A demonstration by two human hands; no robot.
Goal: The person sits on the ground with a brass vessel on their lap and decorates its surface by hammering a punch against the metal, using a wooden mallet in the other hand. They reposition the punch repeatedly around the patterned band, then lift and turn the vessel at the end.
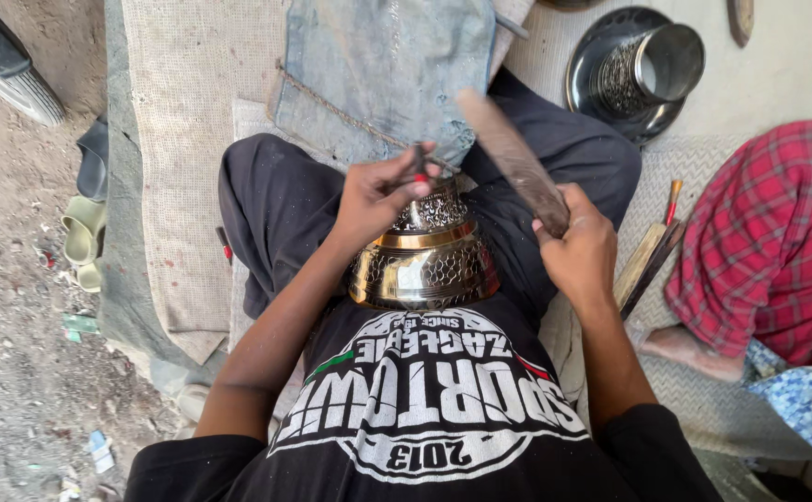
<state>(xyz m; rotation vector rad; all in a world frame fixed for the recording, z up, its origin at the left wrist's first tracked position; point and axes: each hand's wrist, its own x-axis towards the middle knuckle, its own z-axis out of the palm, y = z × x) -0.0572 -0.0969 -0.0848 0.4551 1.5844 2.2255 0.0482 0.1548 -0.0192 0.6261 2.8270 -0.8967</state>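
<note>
Seated cross-legged on a woven mat (192,139), centre of frame. Left hand (378,200) clenched around a thin chisel-like punch (419,165) with a red mark, tip set on the top of an engraved brass vessel (427,251). Vessel wedged in the lap, centre frame, pressed against a denim cloth pad (387,65). Right hand (578,246) grasping a dark flat wooden mallet (515,160), raised and motion-blurred (mid-swing, by the look of it).

Progress, as a judgement: lower band already covered in a scale-like pattern, upper neck densely chased, one smooth polished band left plain between them; punch now at the top, so probably late-stage detailing, amount left unclear.

Upper right: second metal cup with engraved panel (648,65) standing on a dark round dish (592,93). Right of centre: bundle of spare tools (652,256), one with an orange tip. Far right: another person in red checked cloth (769,242), hands not in view. Left edge: pale green sandals (80,237) on dirt ground.

Packages and signs: none seen; only small scraps of litter (99,451), lower left, pale and greenish. Round white printed emblem on black T-shirt (429,409), bottom centre.
</note>
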